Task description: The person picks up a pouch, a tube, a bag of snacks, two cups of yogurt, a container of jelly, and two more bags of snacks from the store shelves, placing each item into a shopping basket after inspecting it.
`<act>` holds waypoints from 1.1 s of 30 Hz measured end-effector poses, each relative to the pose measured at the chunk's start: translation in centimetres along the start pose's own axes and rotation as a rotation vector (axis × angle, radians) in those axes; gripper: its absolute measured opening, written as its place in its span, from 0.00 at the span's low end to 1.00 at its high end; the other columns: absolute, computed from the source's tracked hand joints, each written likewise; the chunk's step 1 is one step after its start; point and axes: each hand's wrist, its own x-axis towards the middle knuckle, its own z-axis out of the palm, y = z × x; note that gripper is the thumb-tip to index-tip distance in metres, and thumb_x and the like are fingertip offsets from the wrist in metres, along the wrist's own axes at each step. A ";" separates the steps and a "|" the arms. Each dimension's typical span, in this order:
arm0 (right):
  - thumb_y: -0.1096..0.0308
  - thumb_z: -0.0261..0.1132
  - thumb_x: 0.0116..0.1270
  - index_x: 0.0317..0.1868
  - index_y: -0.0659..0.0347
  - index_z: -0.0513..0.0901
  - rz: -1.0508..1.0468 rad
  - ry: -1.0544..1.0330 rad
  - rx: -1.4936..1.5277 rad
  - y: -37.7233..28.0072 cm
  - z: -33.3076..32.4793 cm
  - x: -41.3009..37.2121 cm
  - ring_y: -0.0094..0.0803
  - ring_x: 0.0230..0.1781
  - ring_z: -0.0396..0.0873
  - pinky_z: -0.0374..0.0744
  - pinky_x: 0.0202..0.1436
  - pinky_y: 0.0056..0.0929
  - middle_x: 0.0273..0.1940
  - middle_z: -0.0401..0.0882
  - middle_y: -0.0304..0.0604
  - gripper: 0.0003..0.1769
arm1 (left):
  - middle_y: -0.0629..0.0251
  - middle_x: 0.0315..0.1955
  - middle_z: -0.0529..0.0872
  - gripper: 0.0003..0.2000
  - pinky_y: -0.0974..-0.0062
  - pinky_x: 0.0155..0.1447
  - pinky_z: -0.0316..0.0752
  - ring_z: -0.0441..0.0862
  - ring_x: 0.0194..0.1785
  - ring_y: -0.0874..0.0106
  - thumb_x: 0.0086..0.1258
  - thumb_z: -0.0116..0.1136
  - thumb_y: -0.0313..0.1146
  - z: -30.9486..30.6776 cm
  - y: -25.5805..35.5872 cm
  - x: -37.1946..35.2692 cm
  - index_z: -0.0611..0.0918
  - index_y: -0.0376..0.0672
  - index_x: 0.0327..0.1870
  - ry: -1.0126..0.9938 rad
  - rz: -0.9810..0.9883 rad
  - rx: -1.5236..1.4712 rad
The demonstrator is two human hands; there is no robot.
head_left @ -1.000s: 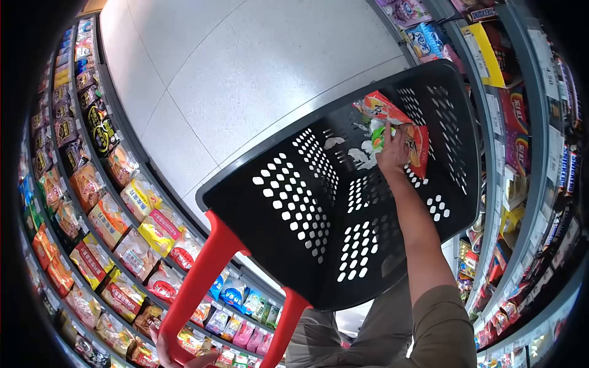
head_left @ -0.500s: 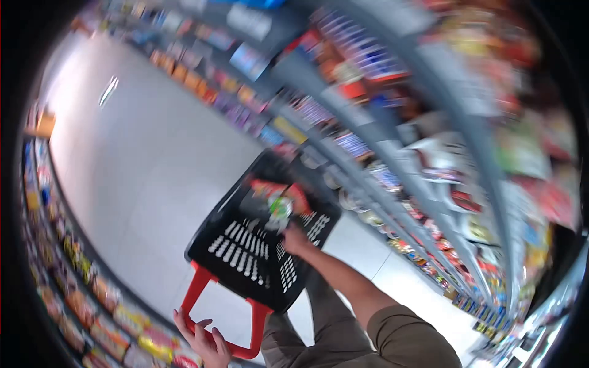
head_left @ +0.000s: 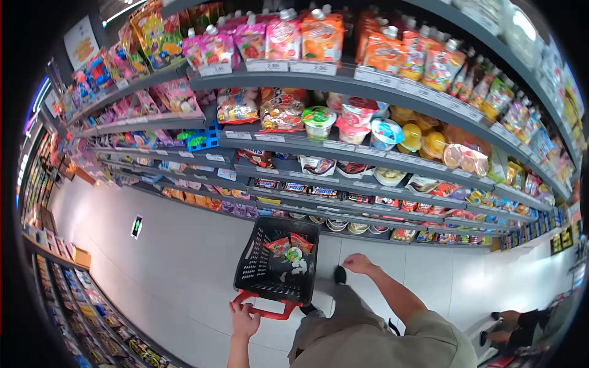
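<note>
A black shopping basket with slotted walls hangs tilted before me at the lower middle. My left hand is hooked over its red handle. Inside lie red snack packs and a green-and-white item, whose kind I cannot make out. To the right of the basket, apart from it, my right hand hangs over the floor. Its fingers are loosely curled, and nothing shows in them.
A long shelf unit crosses the view ahead, stocked with pouches, cups and Snickers bars. A low shelf runs along the left. Another person's legs are at the lower right. Pale tiles floor the aisle.
My right hand has come out of the basket and moved right. The view has swung round to face the shelves. My left hand remains at the red handle.
</note>
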 end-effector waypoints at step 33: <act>0.52 0.73 0.67 0.60 0.60 0.83 -0.447 -0.047 0.549 3.4 -31.7 -12.1 0.35 0.56 0.83 0.81 0.58 0.35 0.57 0.85 0.46 0.27 | 0.57 0.52 0.88 0.18 0.64 0.61 0.79 0.85 0.57 0.59 0.59 0.56 0.41 14.2 15.8 -2.0 0.90 0.50 0.48 -0.604 -0.320 0.656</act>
